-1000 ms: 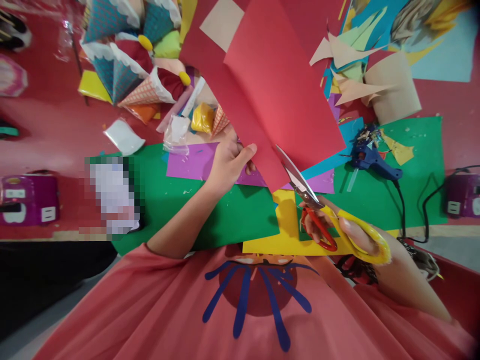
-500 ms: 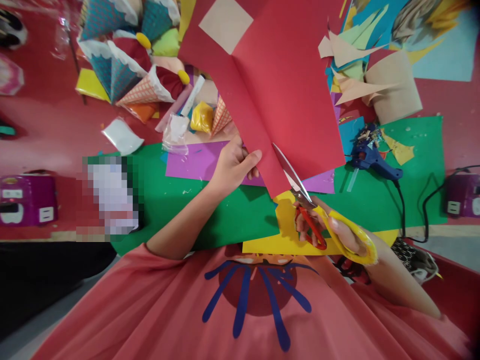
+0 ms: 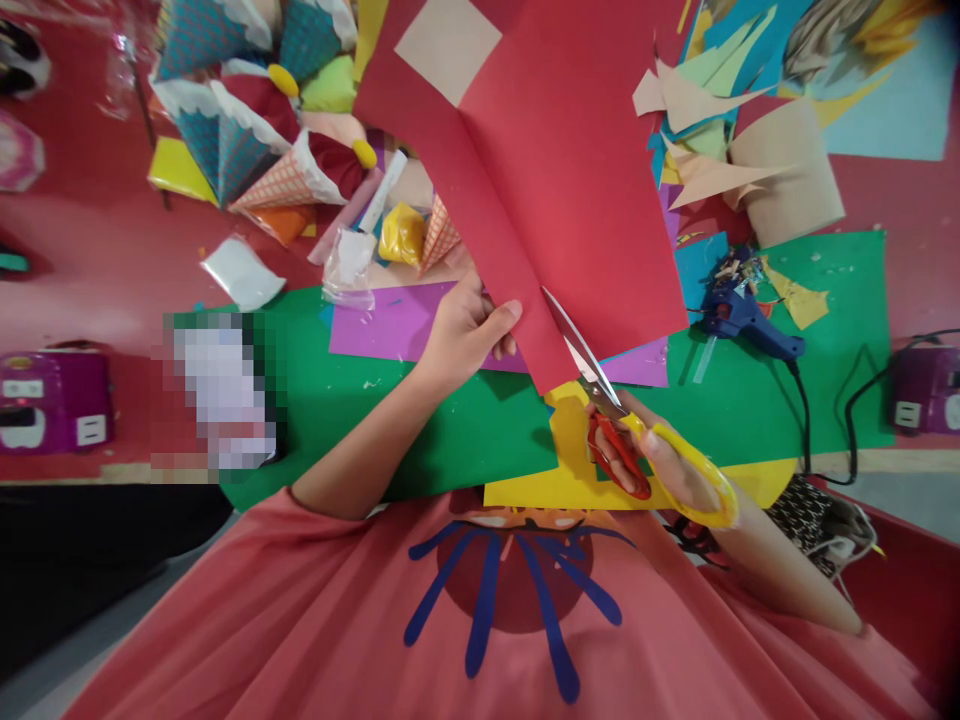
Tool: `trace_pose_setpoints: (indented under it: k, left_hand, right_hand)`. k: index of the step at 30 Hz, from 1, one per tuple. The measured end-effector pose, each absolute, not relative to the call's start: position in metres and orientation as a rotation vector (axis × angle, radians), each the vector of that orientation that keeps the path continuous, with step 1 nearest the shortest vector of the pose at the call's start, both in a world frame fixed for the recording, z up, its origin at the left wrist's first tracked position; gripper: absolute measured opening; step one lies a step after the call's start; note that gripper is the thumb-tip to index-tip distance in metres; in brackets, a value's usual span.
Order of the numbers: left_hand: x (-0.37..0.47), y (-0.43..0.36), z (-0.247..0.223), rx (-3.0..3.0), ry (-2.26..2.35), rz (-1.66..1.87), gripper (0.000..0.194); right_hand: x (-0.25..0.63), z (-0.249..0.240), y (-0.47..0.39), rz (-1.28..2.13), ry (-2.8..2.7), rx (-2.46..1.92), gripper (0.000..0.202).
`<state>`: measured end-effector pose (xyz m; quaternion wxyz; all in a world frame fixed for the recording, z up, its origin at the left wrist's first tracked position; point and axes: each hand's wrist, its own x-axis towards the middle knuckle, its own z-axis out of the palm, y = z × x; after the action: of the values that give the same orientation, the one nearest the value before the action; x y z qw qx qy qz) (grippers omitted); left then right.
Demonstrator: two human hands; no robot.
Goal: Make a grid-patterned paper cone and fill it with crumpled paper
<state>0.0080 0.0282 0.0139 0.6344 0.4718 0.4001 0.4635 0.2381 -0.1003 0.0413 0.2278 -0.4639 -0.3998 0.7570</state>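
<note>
A large sheet of red paper (image 3: 577,180) spreads across the upper middle, with a cut running in from its near edge. My left hand (image 3: 476,325) is closed on the sheet's left strip, thumb on top and fingers beneath. In my right hand (image 3: 637,450) is a pair of scissors (image 3: 592,375) with one yellow and one red handle loop. The blades lie in the cut, nearly together, their tips pointing up and left. Beneath the red sheet are purple paper (image 3: 382,325) and yellow paper (image 3: 525,490).
A blue glue gun (image 3: 754,320) with a cord lies on the green sheet (image 3: 847,380) at right. Paper scraps (image 3: 712,175) pile above it. Paper cones (image 3: 225,140) and small packets (image 3: 401,232) sit at upper left. A blurred-out phone-like object (image 3: 225,390) lies at left.
The scissor handles have drawn closer together, and the blades have closed a little along the cut. My left hand keeps its place on the red paper.
</note>
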Motion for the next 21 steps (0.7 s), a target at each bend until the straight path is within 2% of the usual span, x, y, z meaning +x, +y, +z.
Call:
trace_pose_setpoints:
  k: [13,18,21]
  left_hand:
    - [0.009,0.029,0.014,1.080,0.920,1.060,0.039]
    - [0.007,0.030,0.011,1.117,0.885,1.074,0.042]
    - [0.007,0.031,0.008,1.163,0.898,1.073,0.045]
  right_hand:
    - [0.231,0.039,-0.102,2.024,-1.086,-1.309,0.052]
    - [0.229,0.035,-0.104,2.009,-1.061,-1.333,0.048]
    - [0.228,0.035,-0.104,1.989,-1.060,-1.330,0.053]
